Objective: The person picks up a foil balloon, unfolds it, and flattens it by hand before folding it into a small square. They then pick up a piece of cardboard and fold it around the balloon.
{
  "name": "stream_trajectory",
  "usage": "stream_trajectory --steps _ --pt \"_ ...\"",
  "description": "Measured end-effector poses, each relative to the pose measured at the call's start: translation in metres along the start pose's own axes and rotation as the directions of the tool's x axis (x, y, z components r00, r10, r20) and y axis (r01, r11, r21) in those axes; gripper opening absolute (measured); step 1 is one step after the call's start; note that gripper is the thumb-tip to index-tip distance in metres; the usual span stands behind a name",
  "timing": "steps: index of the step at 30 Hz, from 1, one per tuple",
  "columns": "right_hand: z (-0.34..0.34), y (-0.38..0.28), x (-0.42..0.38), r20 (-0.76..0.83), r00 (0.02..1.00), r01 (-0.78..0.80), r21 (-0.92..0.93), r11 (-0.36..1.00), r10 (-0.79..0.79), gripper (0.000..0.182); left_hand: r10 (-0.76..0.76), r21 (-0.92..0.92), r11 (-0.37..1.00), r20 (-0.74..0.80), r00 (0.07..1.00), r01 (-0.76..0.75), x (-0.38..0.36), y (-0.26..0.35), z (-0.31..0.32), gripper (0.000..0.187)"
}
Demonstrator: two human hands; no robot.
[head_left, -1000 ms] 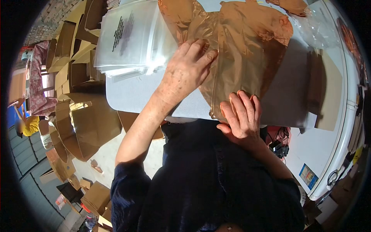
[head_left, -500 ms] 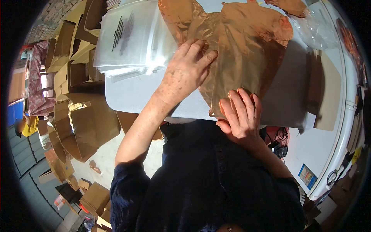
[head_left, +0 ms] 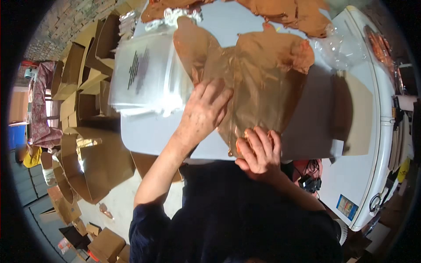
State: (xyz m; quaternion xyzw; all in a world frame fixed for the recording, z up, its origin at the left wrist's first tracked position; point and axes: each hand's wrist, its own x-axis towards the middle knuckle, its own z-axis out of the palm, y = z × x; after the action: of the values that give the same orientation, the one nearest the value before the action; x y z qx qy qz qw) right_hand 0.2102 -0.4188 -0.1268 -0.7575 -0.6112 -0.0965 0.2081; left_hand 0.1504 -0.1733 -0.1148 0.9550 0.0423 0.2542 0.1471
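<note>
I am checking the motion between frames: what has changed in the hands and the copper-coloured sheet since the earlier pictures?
Mostly the view tilted. The right hand curled slightly at the near edge of the copper-coloured sheet. Nothing was picked up or released. The left hand stays pressed flat on the sheet, and the stack of clear bags stays beside it.

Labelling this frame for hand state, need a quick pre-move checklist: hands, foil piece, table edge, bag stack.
1. Left hand flat on the copper foil balloon: ok.
2. Right hand pressing the foil's near end: ok.
3. Foil lying fully flat: not ok, creased.
4. Foil fully on the table: cannot tell, its near end sits at the edge.
5. Stack of clear bags clear of the foil: not ok, they meet.
</note>
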Motion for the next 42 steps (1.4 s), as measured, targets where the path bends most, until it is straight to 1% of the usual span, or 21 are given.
stream_trajectory --steps 1,2,9,12,15,17,19,21,24,27,29,33,39,42 --pt "0.000 0.002 0.005 -0.008 1.000 0.003 -0.006 1.000 -0.003 0.053 0.002 0.011 1.000 -0.016 1.000 -0.002 0.004 -0.001 -0.002 0.048" --pt "-0.002 0.003 0.007 -0.025 1.000 0.011 -0.030 0.999 -0.012 0.045 0.000 0.008 1.000 0.011 1.000 0.000 0.003 -0.001 -0.002 0.051" --pt "-0.002 0.003 0.008 -0.032 0.999 0.027 -0.027 0.999 -0.028 0.047 -0.021 0.027 0.999 0.055 0.998 0.019 0.007 0.003 -0.007 0.053" --pt "-0.003 0.004 0.008 -0.035 0.999 0.033 -0.026 0.999 -0.033 0.046 -0.020 0.026 0.999 0.035 0.999 0.019 0.006 0.002 -0.005 0.053" --pt "-0.009 0.005 0.011 -0.039 0.999 0.020 0.016 1.000 -0.019 0.046 -0.015 0.021 1.000 0.031 0.999 0.014 0.006 0.002 -0.005 0.052" --pt "-0.016 0.008 0.013 -0.078 0.997 0.001 0.016 1.000 0.000 0.049 -0.017 0.033 0.999 0.030 0.999 0.016 0.006 0.003 -0.006 0.051" --pt "-0.023 0.023 0.018 -0.094 0.995 -0.013 0.044 0.999 0.018 0.050 -0.014 0.030 0.999 0.025 1.000 0.013 0.007 0.003 -0.005 0.050" --pt "-0.036 0.044 0.032 -0.088 0.986 -0.134 0.064 0.989 0.139 0.043 -0.012 0.020 1.000 0.023 1.000 0.012 0.008 0.003 -0.005 0.048" --pt "-0.023 0.103 0.035 -0.099 0.982 -0.163 -0.043 0.986 0.158 0.041 -0.011 0.010 1.000 0.014 1.000 0.011 0.009 0.003 -0.004 0.046" --pt "-0.030 0.136 0.069 -0.157 0.969 -0.197 -0.034 0.980 0.190 0.031 -0.014 0.011 1.000 0.002 1.000 0.014 0.008 0.003 -0.003 0.046" --pt "-0.018 0.155 0.082 -0.185 0.970 -0.171 -0.043 0.984 0.160 0.028 -0.016 0.011 1.000 -0.012 1.000 0.016 0.008 0.002 -0.003 0.045" --pt "0.003 0.169 0.090 -0.194 0.970 -0.162 -0.065 0.985 0.147 0.027 -0.022 0.017 1.000 -0.016 1.000 0.022 0.006 0.001 -0.002 0.044" --pt "0.000 0.163 0.095 -0.209 0.969 -0.139 -0.019 0.990 0.132 0.025 -0.023 0.014 1.000 0.011 1.000 0.023 0.006 -0.002 -0.003 0.045" --pt "0.000 0.162 0.095 -0.180 0.973 -0.151 -0.043 0.988 0.141 0.025 -0.034 0.012 0.999 0.015 0.999 0.034 0.005 -0.002 -0.003 0.047"
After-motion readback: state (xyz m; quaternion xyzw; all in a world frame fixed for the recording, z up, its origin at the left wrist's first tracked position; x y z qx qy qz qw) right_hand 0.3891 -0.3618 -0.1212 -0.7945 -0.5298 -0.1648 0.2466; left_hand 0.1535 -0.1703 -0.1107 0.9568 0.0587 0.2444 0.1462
